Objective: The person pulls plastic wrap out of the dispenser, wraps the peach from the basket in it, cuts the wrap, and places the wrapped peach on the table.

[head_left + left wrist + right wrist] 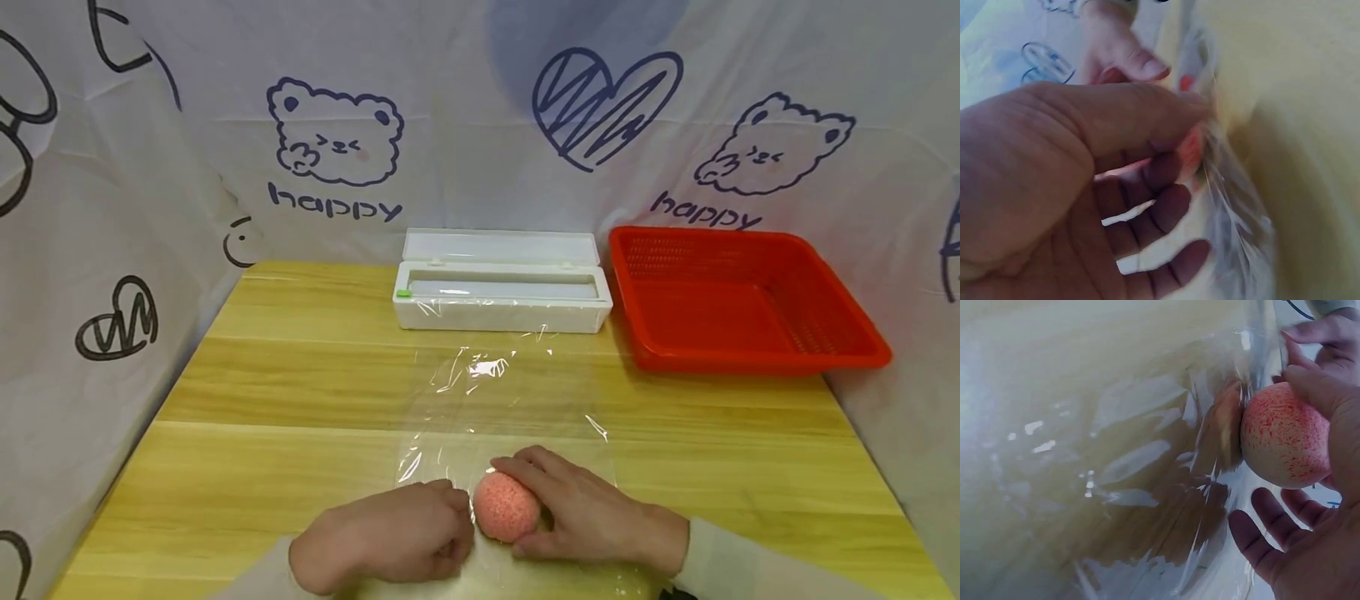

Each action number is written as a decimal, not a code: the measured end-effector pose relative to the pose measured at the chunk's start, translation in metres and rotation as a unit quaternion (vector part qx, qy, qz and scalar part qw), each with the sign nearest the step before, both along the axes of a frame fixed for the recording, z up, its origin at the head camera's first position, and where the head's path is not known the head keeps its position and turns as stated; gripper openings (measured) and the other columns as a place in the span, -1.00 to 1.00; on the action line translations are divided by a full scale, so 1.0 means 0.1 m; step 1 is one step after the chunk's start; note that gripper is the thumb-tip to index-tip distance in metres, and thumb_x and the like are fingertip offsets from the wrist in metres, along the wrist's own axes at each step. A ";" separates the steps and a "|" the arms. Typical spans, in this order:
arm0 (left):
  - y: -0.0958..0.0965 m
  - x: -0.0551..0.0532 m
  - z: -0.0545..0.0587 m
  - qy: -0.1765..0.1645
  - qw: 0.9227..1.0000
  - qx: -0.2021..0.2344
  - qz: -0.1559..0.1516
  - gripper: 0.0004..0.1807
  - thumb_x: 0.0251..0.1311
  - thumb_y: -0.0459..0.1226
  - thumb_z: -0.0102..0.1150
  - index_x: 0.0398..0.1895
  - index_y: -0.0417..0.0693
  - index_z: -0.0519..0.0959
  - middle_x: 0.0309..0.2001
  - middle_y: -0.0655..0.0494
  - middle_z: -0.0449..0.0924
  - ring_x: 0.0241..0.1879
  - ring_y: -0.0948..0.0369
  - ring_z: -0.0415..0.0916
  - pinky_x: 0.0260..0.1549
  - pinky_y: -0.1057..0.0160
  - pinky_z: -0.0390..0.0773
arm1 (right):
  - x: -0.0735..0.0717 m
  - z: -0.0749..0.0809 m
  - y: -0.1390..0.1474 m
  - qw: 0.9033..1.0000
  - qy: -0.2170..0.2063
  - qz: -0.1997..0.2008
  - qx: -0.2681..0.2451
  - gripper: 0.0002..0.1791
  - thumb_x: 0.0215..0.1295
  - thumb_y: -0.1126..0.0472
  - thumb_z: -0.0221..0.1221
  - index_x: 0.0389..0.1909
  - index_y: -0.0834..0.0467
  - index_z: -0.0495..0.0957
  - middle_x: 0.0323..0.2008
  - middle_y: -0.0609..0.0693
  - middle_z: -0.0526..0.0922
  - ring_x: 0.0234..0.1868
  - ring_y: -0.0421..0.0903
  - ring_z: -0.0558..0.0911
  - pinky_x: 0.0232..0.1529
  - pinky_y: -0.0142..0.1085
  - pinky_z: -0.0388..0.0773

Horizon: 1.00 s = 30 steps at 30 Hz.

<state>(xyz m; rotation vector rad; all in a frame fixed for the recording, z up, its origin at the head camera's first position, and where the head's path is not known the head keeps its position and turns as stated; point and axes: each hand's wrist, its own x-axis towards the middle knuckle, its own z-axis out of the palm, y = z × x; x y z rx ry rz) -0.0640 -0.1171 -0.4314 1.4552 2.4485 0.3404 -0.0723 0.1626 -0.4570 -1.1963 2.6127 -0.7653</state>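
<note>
- Left hand (405,533): grip pinches clear shiny plastic film (510,404); fingertips blurred.
- Right hand (577,508): grip curls round speckled pink ball (506,507), partly hiding it.

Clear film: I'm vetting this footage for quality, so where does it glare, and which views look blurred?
Head: small, bright white glints on the clear film, while the red basket looks fairly sharp; left wrist: soft, its yellowish right side dissolving into blur; right wrist: broad pale reflections across the film, haze at the left edge, yet speckles readable on the pink ball.
</note>
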 end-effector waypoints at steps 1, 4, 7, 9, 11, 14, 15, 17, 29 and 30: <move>-0.01 -0.02 0.02 0.004 1.000 0.018 -0.003 -0.77 0.27 -0.15 0.37 -0.52 0.34 0.58 -0.40 0.49 0.37 -0.31 0.42 0.33 -0.24 0.47 0.38 | 0.01 0.00 0.00 1.000 0.009 0.001 -0.001 -0.06 0.24 -0.22 0.47 0.56 -0.06 0.29 0.31 -0.17 0.44 0.21 -0.21 0.56 0.24 -0.19 0.61; -0.04 -0.07 0.07 0.018 0.999 0.046 0.000 -0.78 0.30 -0.15 0.36 -0.48 0.34 0.58 -0.40 0.51 0.36 -0.29 0.43 0.35 -0.18 0.47 0.42 | 0.04 0.00 0.01 0.999 0.037 -0.005 0.005 0.06 0.20 -0.39 0.41 0.59 -0.03 0.22 0.41 -0.09 0.39 0.35 -0.11 0.51 0.33 -0.08 0.57; -0.06 -0.10 0.11 0.009 0.999 0.048 0.012 -0.78 0.36 -0.13 0.36 -0.45 0.31 0.55 -0.38 0.51 0.35 -0.25 0.42 0.36 -0.11 0.44 0.42 | 0.10 -0.02 0.00 0.998 0.054 -0.014 0.024 0.27 0.05 -0.60 0.31 0.64 0.03 0.12 0.49 0.02 0.33 0.45 -0.01 0.45 0.39 0.01 0.51; -0.07 -0.11 0.12 0.000 0.999 0.046 0.024 -0.77 0.36 -0.12 0.36 -0.43 0.30 0.53 -0.36 0.49 0.34 -0.23 0.42 0.37 -0.10 0.43 0.41 | 0.14 -0.05 -0.02 0.996 0.075 -0.016 0.043 0.38 -0.05 -0.71 0.23 0.64 0.07 0.09 0.51 0.06 0.30 0.47 0.01 0.42 0.41 0.01 0.48; -0.08 -0.12 0.13 -0.006 0.998 0.048 0.034 -0.78 0.37 -0.12 0.37 -0.42 0.29 0.52 -0.34 0.48 0.35 -0.21 0.41 0.38 -0.09 0.43 0.42 | 0.17 -0.09 -0.03 0.993 0.110 -0.013 0.041 0.37 -0.06 -0.67 0.29 0.61 0.12 0.14 0.48 0.09 0.34 0.42 0.01 0.45 0.38 -0.01 0.51; -0.09 -0.14 0.14 -0.016 0.998 0.049 0.044 -0.78 0.39 -0.12 0.35 -0.40 0.29 0.53 -0.33 0.48 0.36 -0.19 0.40 0.39 -0.10 0.43 0.44 | 0.17 -0.13 -0.03 0.987 0.159 -0.014 0.017 0.16 0.05 -0.50 0.42 0.51 0.11 0.28 0.37 0.02 0.43 0.31 -0.06 0.52 0.31 -0.06 0.58; -0.09 -0.15 0.15 -0.020 0.997 0.049 0.047 -0.79 0.39 -0.12 0.35 -0.40 0.29 0.52 -0.32 0.48 0.37 -0.19 0.40 0.39 -0.10 0.43 0.44 | 0.16 -0.14 -0.02 0.985 0.169 -0.013 0.003 0.09 0.08 -0.42 0.46 0.48 0.10 0.31 0.34 0.00 0.45 0.27 -0.08 0.55 0.28 -0.08 0.59; -0.10 -0.16 0.15 -0.025 0.997 0.049 0.052 -0.78 0.39 -0.11 0.35 -0.40 0.29 0.52 -0.32 0.47 0.36 -0.19 0.40 0.37 -0.11 0.42 0.44 | 0.14 -0.14 -0.01 0.983 0.181 -0.008 -0.017 -0.05 0.15 -0.30 0.48 0.45 0.08 0.37 0.29 -0.04 0.49 0.22 -0.11 0.58 0.25 -0.10 0.62; -0.17 -0.20 0.21 -0.034 0.993 0.054 0.096 -0.83 0.38 -0.10 0.35 -0.35 0.26 0.55 -0.27 0.42 0.43 -0.18 0.39 0.37 -0.11 0.39 0.48 | 0.01 -0.10 0.04 0.985 0.171 0.014 -0.023 -0.25 0.40 -0.30 0.29 0.44 0.04 0.46 0.30 -0.04 0.59 0.26 -0.08 0.64 0.23 -0.11 0.65; -0.16 -0.19 0.21 -0.029 0.993 0.058 0.103 -0.84 0.36 -0.06 0.37 -0.29 0.24 0.56 -0.24 0.40 0.45 -0.16 0.38 0.36 -0.10 0.38 0.49 | 0.00 -0.09 0.03 0.986 0.167 0.013 -0.021 -0.26 0.40 -0.30 0.28 0.43 0.04 0.47 0.30 -0.04 0.59 0.26 -0.08 0.64 0.24 -0.11 0.65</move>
